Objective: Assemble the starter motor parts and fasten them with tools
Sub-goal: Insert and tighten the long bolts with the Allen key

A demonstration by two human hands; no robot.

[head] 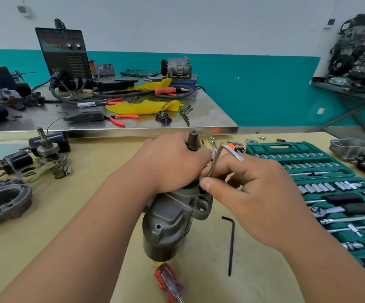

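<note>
Screwdriver (168,281): red handle, bottom centre, lying on table just below motor.
Starter motor (168,224): grey housing, upright, centre of frame on tan table; dark shaft (192,139) sticks up from the top.
L hand (172,162): wrapped over motor's top end, fingers curled round base of shaft, firm hold.
R hand (253,193): thumb + fingers pinch silver hex key (217,158) just right of L hand; key near vertical, short arm pointing right. Tip hidden behind fingers, can't tell what it sits in.
Black hex key (231,243): loose on table, right of motor, not touching it.
Socket set (279,147): green case, open, right side; sockets, ratchet, extensions in slots.
Loose parts, left: solenoid/drive assy (35,158) mid-left; grey end housing (4,200) at left edge.
Table (94,158): pale tan top, matte.
Steel bench (199,121): behind table, shiny; holds black welder (64,57) w/ cables, yellow sheet (144,107), red-handled pliers (122,119).
Wall (253,84): teal lower band, white above.
Engine (358,53): upper right, on a stand by the wall.
</note>
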